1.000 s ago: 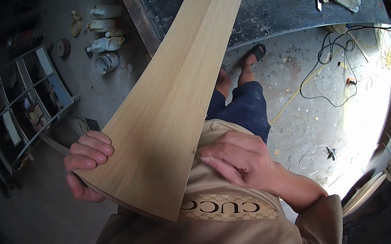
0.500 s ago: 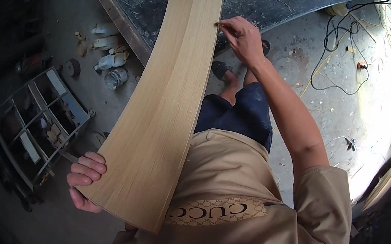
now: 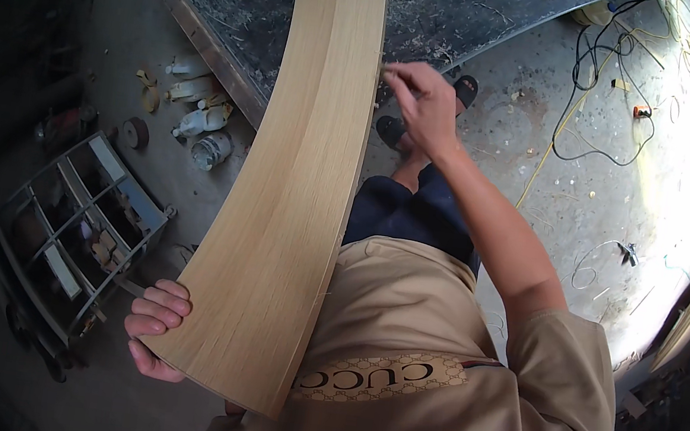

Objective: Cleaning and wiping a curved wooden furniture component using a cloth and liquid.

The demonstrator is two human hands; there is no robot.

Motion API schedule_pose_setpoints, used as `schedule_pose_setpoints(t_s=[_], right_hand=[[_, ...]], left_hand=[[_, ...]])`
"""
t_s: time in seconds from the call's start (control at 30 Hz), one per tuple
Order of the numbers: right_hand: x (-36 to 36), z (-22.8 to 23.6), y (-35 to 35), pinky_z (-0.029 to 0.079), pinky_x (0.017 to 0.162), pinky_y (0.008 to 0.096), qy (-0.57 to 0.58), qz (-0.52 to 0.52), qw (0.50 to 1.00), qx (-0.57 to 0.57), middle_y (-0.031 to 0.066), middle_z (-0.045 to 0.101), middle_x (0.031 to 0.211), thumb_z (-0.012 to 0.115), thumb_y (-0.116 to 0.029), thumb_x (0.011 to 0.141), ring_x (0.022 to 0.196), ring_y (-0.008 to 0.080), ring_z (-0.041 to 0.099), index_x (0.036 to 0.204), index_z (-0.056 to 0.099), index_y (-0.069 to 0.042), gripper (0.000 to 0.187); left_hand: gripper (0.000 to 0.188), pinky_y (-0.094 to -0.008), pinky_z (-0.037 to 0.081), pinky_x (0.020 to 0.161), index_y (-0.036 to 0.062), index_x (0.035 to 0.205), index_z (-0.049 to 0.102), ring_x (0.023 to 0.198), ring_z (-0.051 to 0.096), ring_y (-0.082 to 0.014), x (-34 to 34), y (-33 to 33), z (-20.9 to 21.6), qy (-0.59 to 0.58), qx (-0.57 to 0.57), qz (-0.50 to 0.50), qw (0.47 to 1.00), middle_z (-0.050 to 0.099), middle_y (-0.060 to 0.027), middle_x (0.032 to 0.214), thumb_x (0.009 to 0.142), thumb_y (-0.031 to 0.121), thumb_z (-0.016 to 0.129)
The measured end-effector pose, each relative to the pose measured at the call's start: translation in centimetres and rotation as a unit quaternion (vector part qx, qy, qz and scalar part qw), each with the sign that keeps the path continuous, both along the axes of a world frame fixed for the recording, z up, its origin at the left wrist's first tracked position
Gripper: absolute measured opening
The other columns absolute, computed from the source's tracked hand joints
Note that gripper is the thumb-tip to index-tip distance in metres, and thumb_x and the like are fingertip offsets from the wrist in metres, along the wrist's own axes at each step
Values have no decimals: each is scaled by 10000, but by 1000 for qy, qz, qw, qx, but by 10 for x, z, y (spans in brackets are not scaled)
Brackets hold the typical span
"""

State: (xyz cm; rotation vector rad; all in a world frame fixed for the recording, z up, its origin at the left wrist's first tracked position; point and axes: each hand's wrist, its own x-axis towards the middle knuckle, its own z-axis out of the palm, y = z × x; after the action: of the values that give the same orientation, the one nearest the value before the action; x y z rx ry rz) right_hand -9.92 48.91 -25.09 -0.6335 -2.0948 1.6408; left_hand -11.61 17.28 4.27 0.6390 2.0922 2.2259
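A long wooden board [image 3: 285, 208] with light brown grain runs from the far edge toward my body, widening at its near end. My left hand [image 3: 159, 322] is wrapped round its near left corner, fingers on top and thumb at the end edge. Beside the board's right edge, my right hand [image 3: 427, 109] is closed in a pinch. Its fingertips are at that edge; a small dark bit shows there, too small to name. The far part of the board lies over a dark, scuffed worktable [image 3: 215, 7].
Several plastic bottles and a clear jar [image 3: 211, 151] stand on the floor left of the table. A metal rack [image 3: 82, 224] holding wood pieces is at the left. Black and yellow cables [image 3: 569, 114] lie on the floor at the right.
My right hand has slid nearer to me along the board's right edge, still pinched. My left hand keeps its hold on the board; the view has shifted slightly.
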Motion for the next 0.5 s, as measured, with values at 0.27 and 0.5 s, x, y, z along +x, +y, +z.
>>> schedule_pose_setpoints(t_s=[0.27, 0.5], right_hand=[[-51, -56, 57, 577, 776, 402, 17, 92, 976, 197, 88, 724, 1010, 720, -136, 978, 915, 325, 719, 1134, 762, -104, 165], [18, 13, 3, 557, 739, 388, 5, 170, 979, 117, 106, 699, 929, 749, -125, 970, 848, 310, 700, 1077, 760, -55, 128]], left_hand=[[507, -418, 463, 709, 34, 947, 595, 775, 613, -267, 6, 1, -4, -4, -3, -4, 1000, 596, -122, 830, 1078, 411, 282], [515, -428, 469, 725, 26, 977, 612, 804, 627, -278, 12, -3, -12, -3, 9, -8, 1000, 611, -126, 856, 1073, 407, 278]])
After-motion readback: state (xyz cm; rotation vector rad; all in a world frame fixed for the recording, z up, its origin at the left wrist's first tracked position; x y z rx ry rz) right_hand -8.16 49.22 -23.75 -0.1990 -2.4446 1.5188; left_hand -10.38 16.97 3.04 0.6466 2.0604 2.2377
